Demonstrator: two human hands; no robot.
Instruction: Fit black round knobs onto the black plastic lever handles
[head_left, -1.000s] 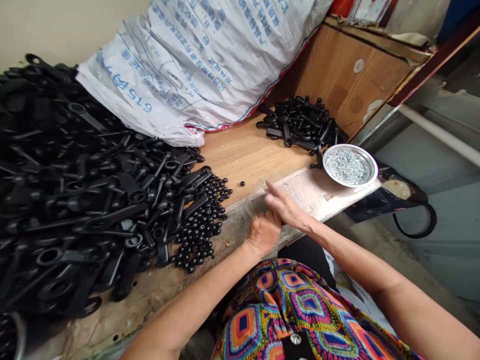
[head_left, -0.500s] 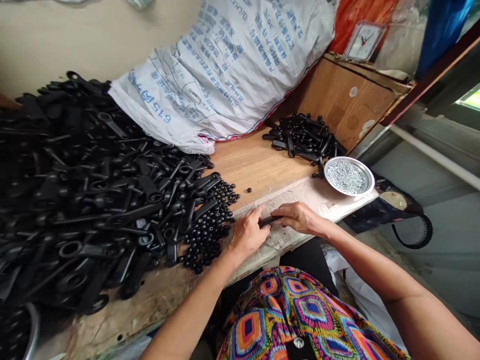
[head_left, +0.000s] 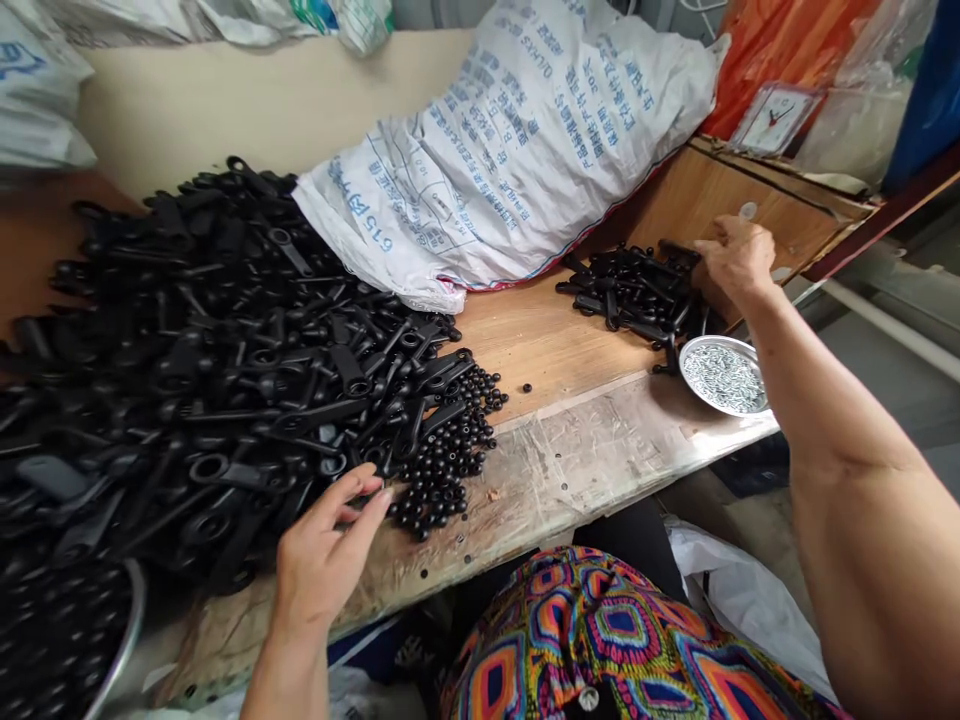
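Note:
My left hand (head_left: pixel 319 555) is at the front edge of the large pile of black crank handles (head_left: pixel 247 330). Its thumb and forefinger are apart, with nothing visible between them. Small black balls with holes (head_left: pixel 442 465) lie just to the right of its fingertips. Over at the right, my right hand (head_left: pixel 739 255) reaches above a smaller heap of black handles with knobs (head_left: pixel 630 290). Its fingers are curled, and a black crank handle (head_left: pixel 677 250) juts out to the left from the fingertips, slightly blurred.
A metal bowl of small silver pins or screws (head_left: pixel 724 375) sits by the table's right edge. Behind lies a white printed sack (head_left: pixel 480 170). At bottom left is a metal basin (head_left: pixel 135 620) full of black balls. A clock (head_left: pixel 776 118) stands on the wooden box (head_left: pixel 697 190).
My hands, together on a black handle at the table's front before, have parted. The left moved left to the large pile; the right went up and right over the smaller heap. The view shifted left.

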